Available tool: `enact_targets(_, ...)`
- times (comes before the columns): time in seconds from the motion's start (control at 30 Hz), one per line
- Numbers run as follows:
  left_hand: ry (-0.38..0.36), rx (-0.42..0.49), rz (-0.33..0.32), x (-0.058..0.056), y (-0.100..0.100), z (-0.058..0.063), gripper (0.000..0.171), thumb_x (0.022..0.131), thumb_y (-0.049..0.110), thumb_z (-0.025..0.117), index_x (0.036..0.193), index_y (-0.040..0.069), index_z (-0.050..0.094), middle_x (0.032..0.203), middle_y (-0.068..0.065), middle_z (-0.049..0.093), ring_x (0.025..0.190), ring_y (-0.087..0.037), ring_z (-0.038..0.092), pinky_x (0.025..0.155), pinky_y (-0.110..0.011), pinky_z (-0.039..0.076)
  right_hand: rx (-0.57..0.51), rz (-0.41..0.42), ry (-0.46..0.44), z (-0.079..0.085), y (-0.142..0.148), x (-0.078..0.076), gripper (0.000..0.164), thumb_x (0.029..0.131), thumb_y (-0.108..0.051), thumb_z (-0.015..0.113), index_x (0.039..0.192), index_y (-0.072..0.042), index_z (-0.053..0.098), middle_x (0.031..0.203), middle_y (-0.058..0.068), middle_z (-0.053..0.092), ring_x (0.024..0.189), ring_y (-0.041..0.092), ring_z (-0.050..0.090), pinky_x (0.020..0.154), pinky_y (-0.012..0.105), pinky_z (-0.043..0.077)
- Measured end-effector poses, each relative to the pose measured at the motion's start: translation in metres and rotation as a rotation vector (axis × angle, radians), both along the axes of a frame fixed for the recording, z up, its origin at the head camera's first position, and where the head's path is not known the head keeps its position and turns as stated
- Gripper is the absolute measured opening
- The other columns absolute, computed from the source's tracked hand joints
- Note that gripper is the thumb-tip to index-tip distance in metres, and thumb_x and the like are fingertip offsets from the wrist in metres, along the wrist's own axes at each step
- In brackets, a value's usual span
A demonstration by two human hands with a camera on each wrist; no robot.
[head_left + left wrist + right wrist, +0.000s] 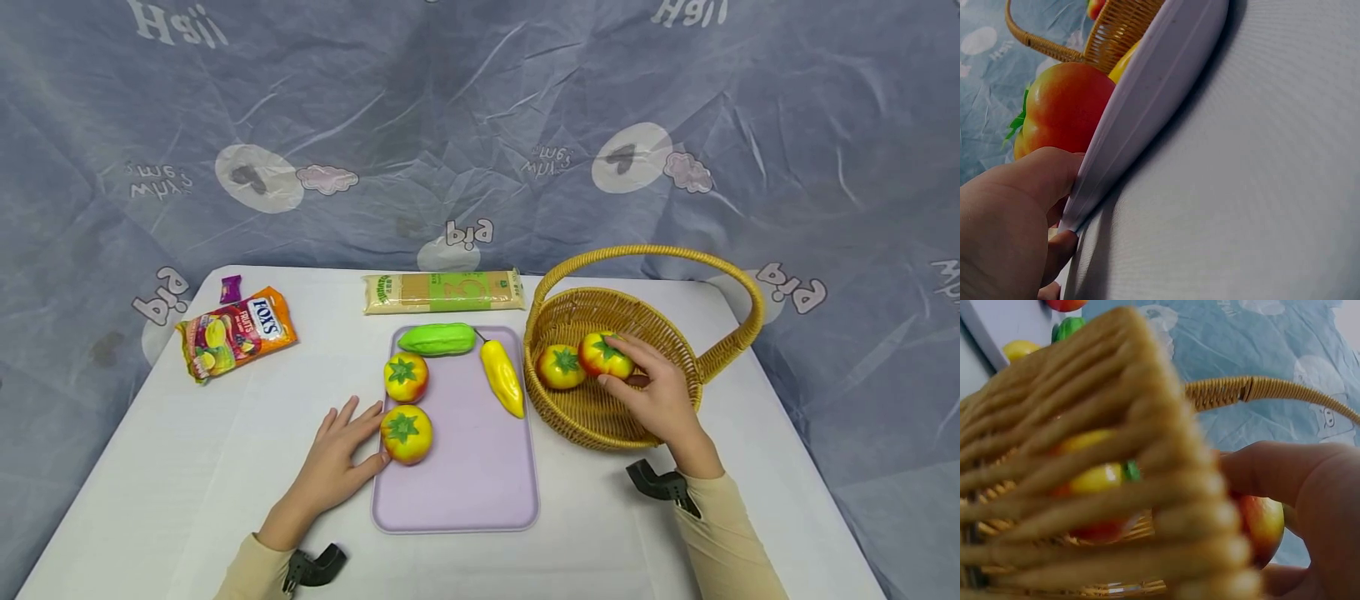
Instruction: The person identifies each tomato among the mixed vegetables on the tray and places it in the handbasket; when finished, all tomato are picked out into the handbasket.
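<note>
1. So the right hand (pixel 660 392) has a yellow-red fruit (pixel 597 357) pinched between thumb and fingers, inside the wicker basket (pixel 600 414) near the worktop's right edge. Can't tell if it touches the basket floor.
2. Imo keep that grip round the sides, not on the leafy top, and knuckles clear of the rim. Smooth and round = probably slippery.
3. Go slow past the second fruit (pixel 559 369) just left of it; a bump could set it rolling.
4. Left hand (pixel 337 458) isn't grasping anything, fingers spread against the left edge of the lilac tray (pixel 472 479). Light pressure should keep it steady.
5. Labels: candy bag (pixel 238 333), worktop's far left corner, says "FOX'S" and "FRUITS". Noodle pack (pixel 444 292) along the far edge: can't read it reliably.
6. Backdrop (pixel 480 125): flipped "pig" and "why me?" lol.
</note>
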State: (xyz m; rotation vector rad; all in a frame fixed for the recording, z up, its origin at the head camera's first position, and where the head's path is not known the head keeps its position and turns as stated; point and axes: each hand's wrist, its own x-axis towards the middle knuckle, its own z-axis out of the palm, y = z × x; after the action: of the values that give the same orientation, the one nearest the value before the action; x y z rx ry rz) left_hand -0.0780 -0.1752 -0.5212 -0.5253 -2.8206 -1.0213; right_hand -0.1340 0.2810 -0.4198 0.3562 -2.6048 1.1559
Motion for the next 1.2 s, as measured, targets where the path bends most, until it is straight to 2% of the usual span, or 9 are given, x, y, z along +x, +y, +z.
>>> enact_targets(0.3,0.011,-0.003,0.000,-0.001,0.000,-0.001,0.056,0.087,0.028,0.074,0.140,0.015,0.063,0.150,-0.012,0.058,0.148,-0.052,0.035,0.116,-0.076,0.018,0.028,-0.060,-0.037,-0.007,0.005,-0.006,0.052,0.086,-0.006,0.078,0.136,-0.003,0.063,0.146,0.032,0.052,0.121,0.048,0.061,0.075,0.003,0.050)
enact_targets(0.8,-0.012,-0.011,0.000,-0.002,0.000,-0.002,0.056,0.087,0.029,0.074,0.140,0.015,0.063,0.150,-0.012,0.057,0.149,-0.051,0.034,0.117,-0.075,0.016,0.095,-0.105,-0.055,-0.012,0.012,-0.013,0.050,0.089,-0.008,0.074,0.137,-0.003,0.062,0.145,0.029,0.054,0.117,0.045,0.062,0.074,0.000,0.044)
enact_targets(0.9,-0.014,-0.010,-0.001,-0.002,-0.001,-0.002,0.057,0.086,0.029,0.074,0.140,0.014,0.063,0.150,-0.013,0.057,0.149,-0.051,0.034,0.117,-0.075,0.016,0.142,-0.120,-0.068,-0.012,0.012,-0.014,0.049,0.090,-0.010,0.073,0.137,-0.004,0.062,0.146,0.029,0.054,0.119,0.045,0.061,0.076,0.010,0.048)
enact_targets(1.0,-0.015,-0.011,0.000,-0.003,-0.001,-0.003,0.057,0.086,0.029,0.074,0.140,0.014,0.063,0.151,-0.013,0.057,0.149,-0.051,0.034,0.118,-0.075,0.016,0.184,-0.125,-0.100,-0.011,0.011,-0.015,0.049,0.092,-0.012,0.070,0.139,-0.004,0.061,0.146,0.028,0.054,0.120,0.044,0.060,0.081,0.030,0.054)
enact_targets(1.1,-0.019,-0.014,0.001,-0.003,-0.002,-0.005,0.057,0.086,0.029,0.074,0.141,0.015,0.063,0.151,-0.012,0.056,0.149,-0.050,0.033,0.118,-0.074,0.015,0.205,-0.118,-0.143,-0.010,0.011,-0.015,0.049,0.094,-0.013,0.068,0.141,-0.004,0.059,0.148,0.029,0.053,0.124,0.046,0.057,0.088,0.051,0.053)
enact_targets(1.2,-0.020,-0.016,0.002,-0.003,-0.002,-0.005,0.057,0.086,0.029,0.074,0.141,0.015,0.063,0.151,-0.012,0.056,0.150,-0.050,0.032,0.118,-0.074,0.015,0.219,-0.111,-0.186,-0.009,0.012,-0.016,0.050,0.095,-0.014,0.067,0.143,-0.004,0.057,0.149,0.030,0.050,0.129,0.050,0.053,0.097,0.061,0.049)
